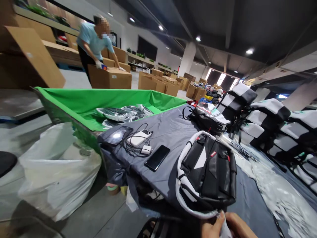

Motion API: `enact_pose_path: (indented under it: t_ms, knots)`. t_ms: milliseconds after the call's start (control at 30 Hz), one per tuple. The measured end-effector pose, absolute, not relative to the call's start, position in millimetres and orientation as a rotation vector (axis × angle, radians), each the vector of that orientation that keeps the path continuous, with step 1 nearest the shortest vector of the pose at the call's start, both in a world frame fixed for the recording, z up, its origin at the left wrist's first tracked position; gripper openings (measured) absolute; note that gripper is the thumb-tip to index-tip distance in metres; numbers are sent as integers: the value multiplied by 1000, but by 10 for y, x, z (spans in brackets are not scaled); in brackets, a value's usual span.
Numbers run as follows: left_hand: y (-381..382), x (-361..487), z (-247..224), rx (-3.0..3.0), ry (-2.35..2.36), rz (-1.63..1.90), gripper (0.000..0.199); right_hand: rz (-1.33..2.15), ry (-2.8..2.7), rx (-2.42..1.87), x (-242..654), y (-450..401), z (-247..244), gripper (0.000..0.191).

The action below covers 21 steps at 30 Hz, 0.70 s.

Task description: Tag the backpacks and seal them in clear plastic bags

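Observation:
A black, white and grey backpack (210,172) lies on the grey cloth-covered table, its white padded border curving round the left side. At its near edge, my left hand (212,228) is closed, the thumb pressed on a piece of white material (225,228). Just to the right, my right hand (239,226) has its fingers curled against the same white piece. Whether that piece belongs to the backpack or is separate, I cannot tell. The bottom of the frame cuts off both hands. A black phone (157,158) rests left of the backpack.
A white power bank (139,137), cables and a charger (146,149) lie farther left. Beyond is a green-lined bin (74,99) holding plastic-wrapped items. Stacked backpacks (262,115) stand right. A white sack (59,178) sits on the floor. A person (95,43) leans over a carton (110,77).

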<state>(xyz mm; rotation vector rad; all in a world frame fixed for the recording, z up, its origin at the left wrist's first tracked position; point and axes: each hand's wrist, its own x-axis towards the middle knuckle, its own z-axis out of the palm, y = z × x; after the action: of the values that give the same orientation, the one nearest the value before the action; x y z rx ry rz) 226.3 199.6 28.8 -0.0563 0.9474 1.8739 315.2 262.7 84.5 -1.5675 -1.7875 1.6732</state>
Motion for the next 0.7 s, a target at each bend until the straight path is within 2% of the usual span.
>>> enact_pose_path:
  t_ms: [133,233,300,367,433,500,600,700]
  knots:
    - [1832,2152,558,-12,989,1734,49,1888,-1556,-1517,2961,2447,1041,39]
    - [1593,1957,699,129,894,1603,51,1955,-1741,-1471,2917,2483,1171,56]
    - [1346,1809,725,299,933,1612,49,1848,-1997,-1430,2984,2539,1266,64]
    - [1084,1657,709,609,1136,1667,33,1433,-2262,-1326,3076,2549,1364,61]
    - [904,1512,678,1166,1382,1762,20,827,-2375,-1121,3132,2471,1431,49]
    - [875,1381,660,1921,1528,1768,28,346,-2389,-834,3115,2312,1436,34]
    - [1063,1229,665,2755,1623,1438,37,-39,-2447,-426,2989,2033,1342,20]
    - [1267,1139,646,3013,1721,1159,41,-141,-2422,-385,2876,1863,1209,14]
